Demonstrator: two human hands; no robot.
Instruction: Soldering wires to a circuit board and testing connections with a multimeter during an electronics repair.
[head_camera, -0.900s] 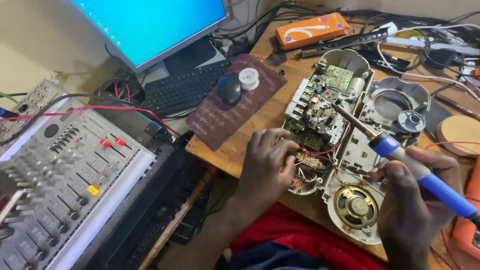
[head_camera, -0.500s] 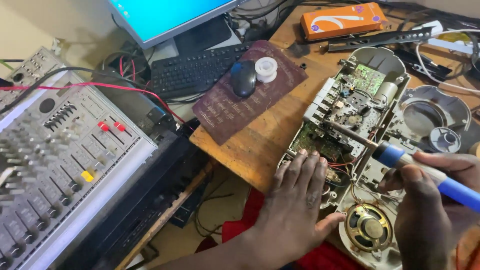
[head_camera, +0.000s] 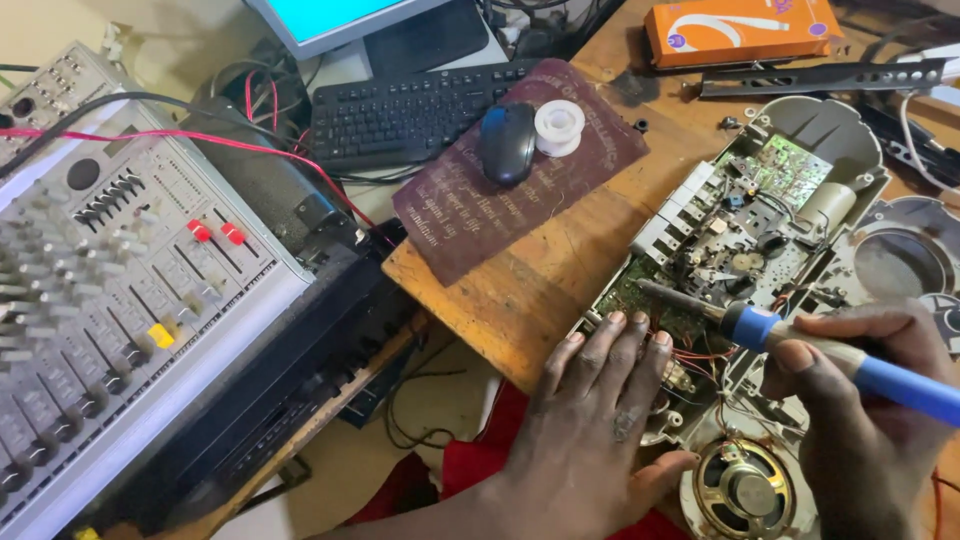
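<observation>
Head view: right hand (head_camera: 865, 400), at 4 o'clock, fingers wrapped around a blue soldering iron (head_camera: 800, 345), tip on the opened radio (head_camera: 740, 230) at 3 o'clock on the wooden surface (head_camera: 520, 290); left hand (head_camera: 595, 410) lies flat, fingers spread, at the radio's near edge.

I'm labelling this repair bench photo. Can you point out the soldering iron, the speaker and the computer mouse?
soldering iron (head_camera: 850, 368): head view, on its blue handle.
speaker (head_camera: 745, 493): head view, on the round cone's middle.
computer mouse (head_camera: 507, 143): head view, on the middle of its dark back.
</observation>
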